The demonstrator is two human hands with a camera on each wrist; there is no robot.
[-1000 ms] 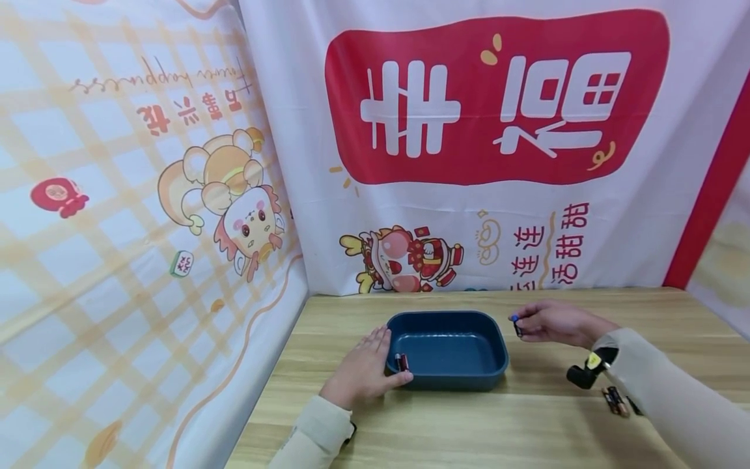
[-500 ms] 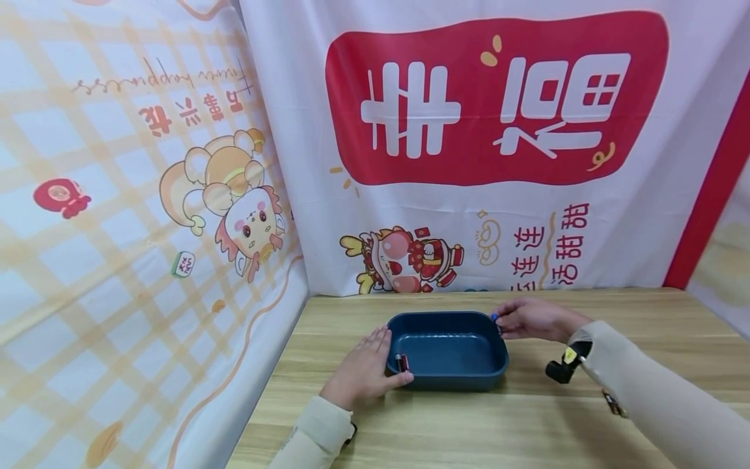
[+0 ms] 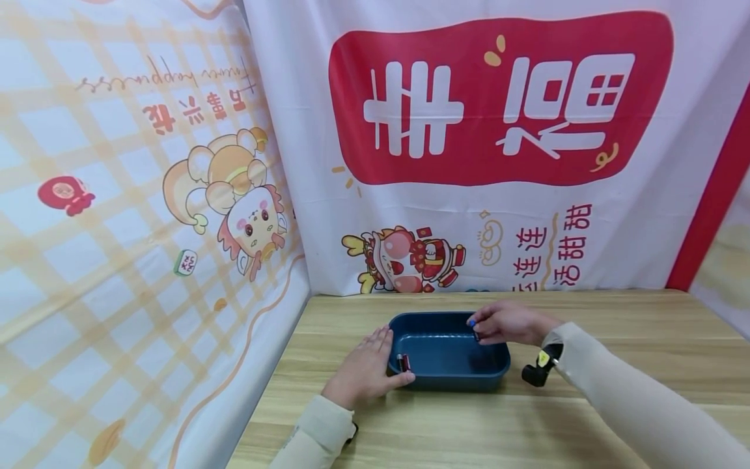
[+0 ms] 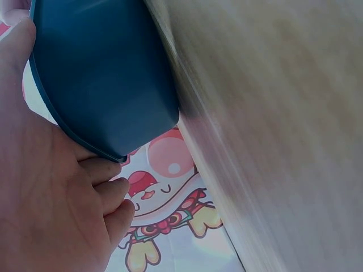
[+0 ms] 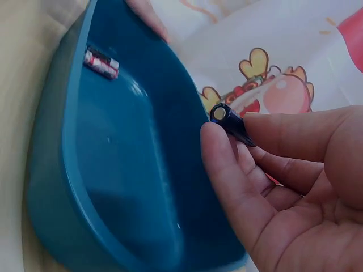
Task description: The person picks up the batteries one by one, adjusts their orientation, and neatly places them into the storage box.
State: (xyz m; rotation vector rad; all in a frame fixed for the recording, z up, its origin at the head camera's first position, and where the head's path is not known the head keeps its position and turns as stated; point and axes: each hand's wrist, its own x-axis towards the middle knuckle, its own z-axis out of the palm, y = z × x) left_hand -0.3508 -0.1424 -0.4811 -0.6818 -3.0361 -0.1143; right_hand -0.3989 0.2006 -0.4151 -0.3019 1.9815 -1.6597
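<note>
A dark blue rectangular bin (image 3: 451,384) sits on the table, with red-and-black batteries (image 5: 102,63) lying in its left end. My left hand (image 3: 364,366) rests on the bin's left end, fingers along the side and thumb over the front rim. In the left wrist view, the fingertips of the left hand (image 4: 62,181) touch the rim. My right hand (image 3: 506,324) is over the bin's right part. Between thumb and fingers it pinches a dark battery (image 5: 229,120) with a blue end; the right wrist view shows its round metal end facing the camera.
The wood-grain table (image 3: 445,430) extends around the bin. A white printed cloth (image 3: 498,202) hangs behind it, and a checked cloth (image 3: 146,260) covers the left side. A black wrist device (image 3: 541,368) hangs below the right sleeve.
My right hand has moved left with the battery, from beside the bin to over its inside. The batteries on the table at right are now hidden behind my right sleeve. My left hand stays put.
</note>
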